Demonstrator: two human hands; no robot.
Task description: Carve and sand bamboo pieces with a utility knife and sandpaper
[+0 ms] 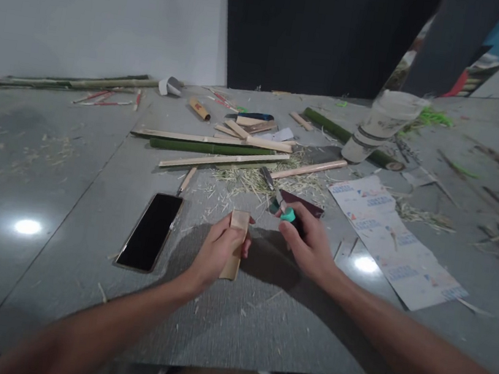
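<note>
Back from the middle of the tabletop's (62, 266) front edge, my left hand (217, 246) is clamped on a bamboo strip (231, 266), thumb across its face. To its right, my right hand (309, 239) wraps a teal-trimmed tool (289, 215), apart from the strip, with a phone (150, 232) lying left of my hands and a printed sheet (395, 241) to the right.

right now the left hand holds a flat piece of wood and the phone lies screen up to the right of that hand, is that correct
Not quite: the head view shows the phone lying to the left of the left hand, not the right. It is screen up, and that hand does hold the flat piece of wood.
</note>
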